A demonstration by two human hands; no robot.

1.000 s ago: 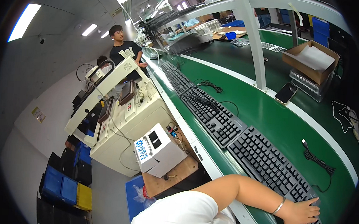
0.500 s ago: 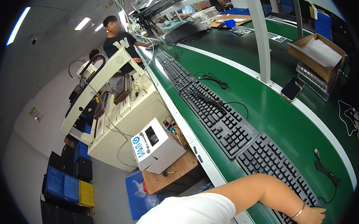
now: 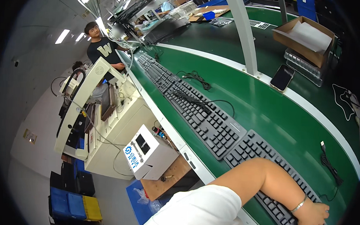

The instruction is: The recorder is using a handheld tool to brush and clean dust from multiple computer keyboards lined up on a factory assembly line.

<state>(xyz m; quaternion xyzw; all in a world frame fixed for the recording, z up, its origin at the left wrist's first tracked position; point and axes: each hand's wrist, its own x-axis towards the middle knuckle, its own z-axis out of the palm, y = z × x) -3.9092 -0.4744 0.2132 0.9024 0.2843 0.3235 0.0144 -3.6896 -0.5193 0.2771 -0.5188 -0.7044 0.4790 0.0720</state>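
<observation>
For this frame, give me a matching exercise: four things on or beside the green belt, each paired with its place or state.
Things:
1. phone
2. cardboard box
3. nearest keyboard
4. white machine

Places or states:
A. under the hand with the bracelet
B. open, with white paper inside
C. lying by the white stripe near the post
D. off the belt, on a wooden stand

Pairs: 1-C, 2-B, 3-A, 4-D
</observation>
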